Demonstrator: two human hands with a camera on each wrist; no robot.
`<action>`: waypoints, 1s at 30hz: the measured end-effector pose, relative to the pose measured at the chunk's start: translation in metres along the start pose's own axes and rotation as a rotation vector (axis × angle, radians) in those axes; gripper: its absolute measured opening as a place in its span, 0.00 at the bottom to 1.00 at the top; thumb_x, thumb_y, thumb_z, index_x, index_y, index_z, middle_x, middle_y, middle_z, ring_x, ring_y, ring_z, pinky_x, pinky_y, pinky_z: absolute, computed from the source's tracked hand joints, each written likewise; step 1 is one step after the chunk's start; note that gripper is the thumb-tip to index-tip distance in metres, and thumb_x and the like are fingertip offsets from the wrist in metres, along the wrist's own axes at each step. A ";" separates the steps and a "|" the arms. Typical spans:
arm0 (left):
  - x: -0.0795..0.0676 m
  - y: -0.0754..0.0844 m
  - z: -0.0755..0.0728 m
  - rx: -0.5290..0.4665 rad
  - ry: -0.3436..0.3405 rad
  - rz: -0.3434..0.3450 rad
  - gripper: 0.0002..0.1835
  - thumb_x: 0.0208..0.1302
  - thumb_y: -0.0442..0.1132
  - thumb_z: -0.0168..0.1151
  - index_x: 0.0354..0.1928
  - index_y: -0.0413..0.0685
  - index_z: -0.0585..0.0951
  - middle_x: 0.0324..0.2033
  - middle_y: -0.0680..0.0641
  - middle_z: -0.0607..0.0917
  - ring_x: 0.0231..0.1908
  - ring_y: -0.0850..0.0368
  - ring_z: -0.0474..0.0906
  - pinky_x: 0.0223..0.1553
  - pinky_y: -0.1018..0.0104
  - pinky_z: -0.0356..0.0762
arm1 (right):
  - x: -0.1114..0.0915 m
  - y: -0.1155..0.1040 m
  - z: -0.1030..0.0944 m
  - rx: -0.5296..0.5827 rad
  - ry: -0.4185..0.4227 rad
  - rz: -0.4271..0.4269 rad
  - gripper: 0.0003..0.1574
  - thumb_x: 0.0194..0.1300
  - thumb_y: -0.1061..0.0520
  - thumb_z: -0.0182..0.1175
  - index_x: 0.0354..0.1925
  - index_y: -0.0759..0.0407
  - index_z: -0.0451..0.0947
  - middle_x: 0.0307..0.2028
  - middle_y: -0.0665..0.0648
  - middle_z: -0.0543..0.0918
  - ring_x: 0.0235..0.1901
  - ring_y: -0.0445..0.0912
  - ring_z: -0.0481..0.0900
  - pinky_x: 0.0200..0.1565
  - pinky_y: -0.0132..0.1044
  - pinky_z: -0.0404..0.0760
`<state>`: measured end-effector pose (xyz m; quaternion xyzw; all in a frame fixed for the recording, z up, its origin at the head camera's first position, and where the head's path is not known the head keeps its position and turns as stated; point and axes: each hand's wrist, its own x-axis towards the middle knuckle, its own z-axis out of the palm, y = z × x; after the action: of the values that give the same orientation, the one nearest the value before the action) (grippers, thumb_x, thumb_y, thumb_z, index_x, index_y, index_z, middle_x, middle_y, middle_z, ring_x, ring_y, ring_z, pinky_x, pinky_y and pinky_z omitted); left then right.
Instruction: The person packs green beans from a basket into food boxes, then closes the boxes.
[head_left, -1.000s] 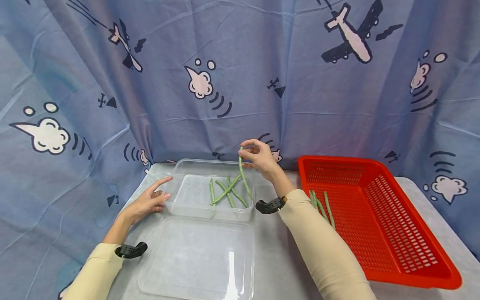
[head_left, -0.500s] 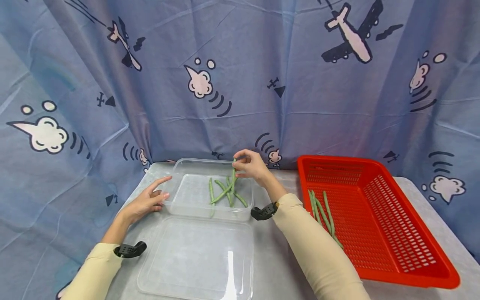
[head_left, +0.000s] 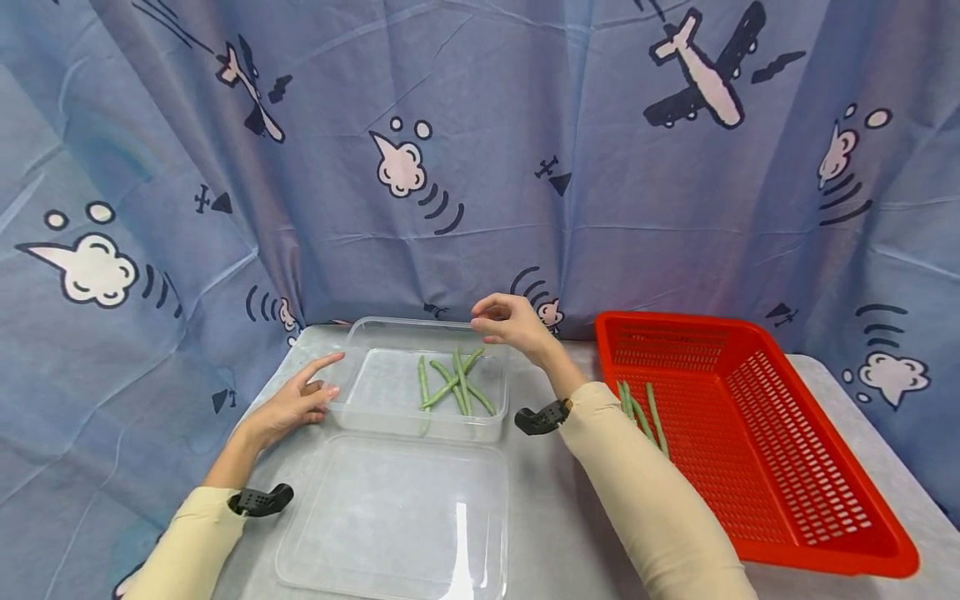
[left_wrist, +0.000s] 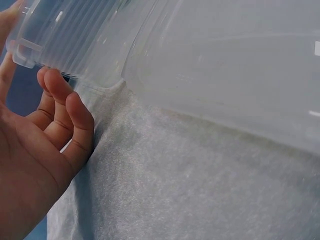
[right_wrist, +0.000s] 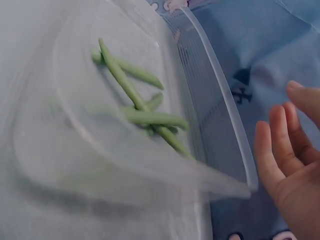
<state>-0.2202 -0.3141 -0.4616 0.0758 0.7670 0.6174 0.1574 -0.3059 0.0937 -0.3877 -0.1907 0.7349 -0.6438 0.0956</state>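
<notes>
Here, right hand [head_left: 517, 325]: its fingers are curving loosely beside the tub's right rim, a modest gap showing between thumb and fingertips, and they are holding nothing

Tub beans: several green beans [head_left: 461, 379] are lying in a loose crossed heap on the floor of the clear plastic tub [head_left: 382, 423], below those fingers and to their left

Bean axes: the uppermost bean is pointing roughly toward the person, while another is slanting across beneath it

Basket beans: at least three loose beans [head_left: 657, 418] are lying in the red perforated basket [head_left: 720, 442], to the right of the right fingers and closer to the person, their long axes running mostly toward the body; the right sleeve [head_left: 645, 483] is hiding part of them

Nearer hand: the right one is sitting closer to both lots

Left hand [head_left: 288, 404]: its fingers are spreading loosely at the tub's left end, seemingly touching it, with no bean among them

Lid: a flat clear lid [head_left: 390, 508] is lying to the right of the left fingers, nearer the person

Right-wrist view: it is showing the fingers standing outside the rim, which the head view is leaving unclear

Left-wrist view: it is revealing the tub's ridged wall beside the left fingertips
</notes>
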 end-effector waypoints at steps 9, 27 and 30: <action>-0.001 -0.003 -0.001 -0.013 -0.003 0.034 0.37 0.77 0.36 0.58 0.81 0.56 0.54 0.32 0.49 0.69 0.30 0.59 0.69 0.33 0.66 0.76 | -0.013 -0.007 -0.046 -0.047 0.078 -0.067 0.21 0.70 0.64 0.66 0.55 0.76 0.75 0.44 0.64 0.82 0.48 0.66 0.79 0.49 0.52 0.81; 0.000 -0.003 -0.001 -0.012 -0.004 0.032 0.36 0.78 0.34 0.55 0.81 0.56 0.54 0.32 0.49 0.67 0.29 0.59 0.68 0.32 0.66 0.75 | -0.074 0.009 -0.157 -0.097 0.183 0.030 0.29 0.72 0.55 0.66 0.59 0.74 0.71 0.50 0.63 0.78 0.48 0.52 0.81 0.49 0.40 0.81; 0.001 -0.004 0.000 -0.012 -0.004 0.038 0.36 0.78 0.33 0.55 0.81 0.56 0.54 0.31 0.49 0.67 0.29 0.59 0.68 0.32 0.66 0.75 | -0.086 0.014 -0.172 -0.118 0.150 0.081 0.31 0.73 0.52 0.65 0.61 0.73 0.70 0.53 0.64 0.77 0.50 0.52 0.80 0.51 0.40 0.80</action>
<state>-0.2206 -0.3151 -0.4651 0.0909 0.7614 0.6246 0.1476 -0.2962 0.2861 -0.3843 -0.1176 0.7838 -0.6074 0.0547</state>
